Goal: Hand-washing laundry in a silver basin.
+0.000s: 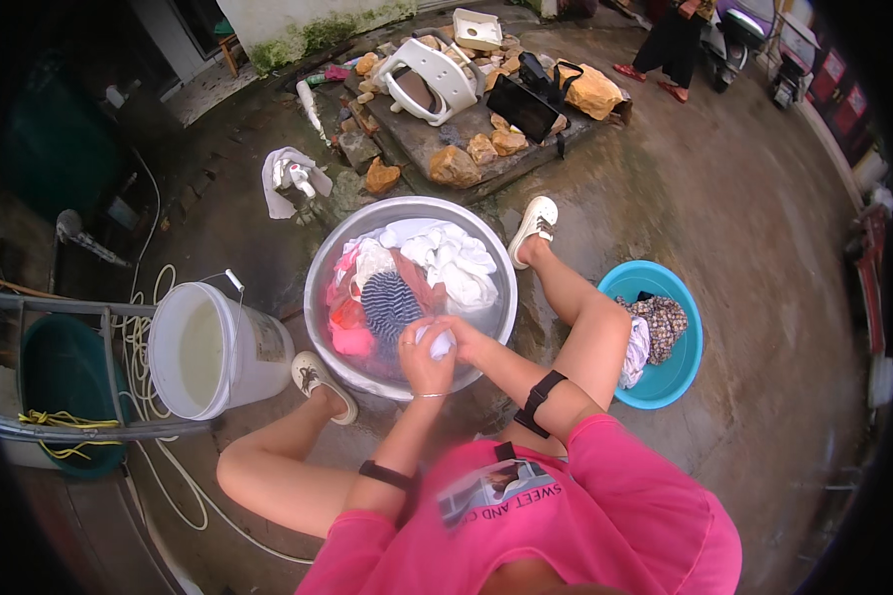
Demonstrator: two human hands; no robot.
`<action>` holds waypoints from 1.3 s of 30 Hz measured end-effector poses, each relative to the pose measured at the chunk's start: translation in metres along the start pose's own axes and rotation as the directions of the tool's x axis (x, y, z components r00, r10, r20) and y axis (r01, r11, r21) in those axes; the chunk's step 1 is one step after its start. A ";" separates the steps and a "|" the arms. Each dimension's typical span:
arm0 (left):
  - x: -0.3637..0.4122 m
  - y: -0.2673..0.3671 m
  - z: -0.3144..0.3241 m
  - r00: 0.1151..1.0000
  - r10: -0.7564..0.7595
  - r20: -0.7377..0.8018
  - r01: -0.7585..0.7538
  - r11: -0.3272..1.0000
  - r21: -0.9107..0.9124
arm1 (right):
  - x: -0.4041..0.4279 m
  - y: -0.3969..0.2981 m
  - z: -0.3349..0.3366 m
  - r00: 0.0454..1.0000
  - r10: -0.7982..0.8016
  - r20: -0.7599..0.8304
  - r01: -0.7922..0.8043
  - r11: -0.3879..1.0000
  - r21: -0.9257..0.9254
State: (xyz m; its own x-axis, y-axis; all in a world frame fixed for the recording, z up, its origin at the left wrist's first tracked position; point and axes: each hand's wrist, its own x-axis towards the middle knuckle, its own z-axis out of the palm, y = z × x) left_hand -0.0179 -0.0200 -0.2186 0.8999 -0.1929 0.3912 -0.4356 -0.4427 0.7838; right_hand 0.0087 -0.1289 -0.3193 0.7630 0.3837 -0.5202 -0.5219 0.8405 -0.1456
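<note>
Over the near side of a round metal basin, my left hand and my right hand are pressed together on a bunched white cloth. A ring and a thin bracelet show on the left. Behind the hands lies a dark striped cloth in the water. Pink garments are along the basin's left side, and a large white garment fills the far right. A brownish-pink cloth runs between them. My fingers hide part of the held cloth.
At left stands a white bucket of cloudy water, beside a coiled hose and metal rails. A blue tub with clothes is at right. Rocks and a white plastic seat lie ahead. A person stands near scooters.
</note>
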 end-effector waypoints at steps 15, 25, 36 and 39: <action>-0.010 0.010 -0.023 0.771 0.587 0.247 -0.622 0.777 0.095 | -0.006 -0.008 0.037 0.930 0.274 0.243 0.178 0.242 -0.954; -0.024 -0.024 -0.003 0.500 0.711 0.494 -0.830 0.557 0.038 | 0.034 0.005 0.031 0.989 0.144 0.019 0.111 -0.661 -0.742; -0.017 -0.033 0.010 0.498 0.736 0.459 -0.817 0.575 -0.034 | 0.040 -0.016 -0.018 0.962 -0.191 0.195 0.212 0.074 -0.974; -0.007 -0.024 -0.002 0.642 0.680 0.355 -0.706 0.705 -0.074 | 0.014 -0.017 0.006 0.977 -0.207 0.057 0.158 0.515 -0.843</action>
State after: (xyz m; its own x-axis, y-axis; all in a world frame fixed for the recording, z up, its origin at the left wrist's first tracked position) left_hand -0.0135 -0.0062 -0.2392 0.2893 -0.7353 0.6129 -0.9435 -0.1111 0.3121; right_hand 0.0304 -0.1355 -0.3189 0.8748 0.2227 -0.4302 -0.4695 0.1709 -0.8662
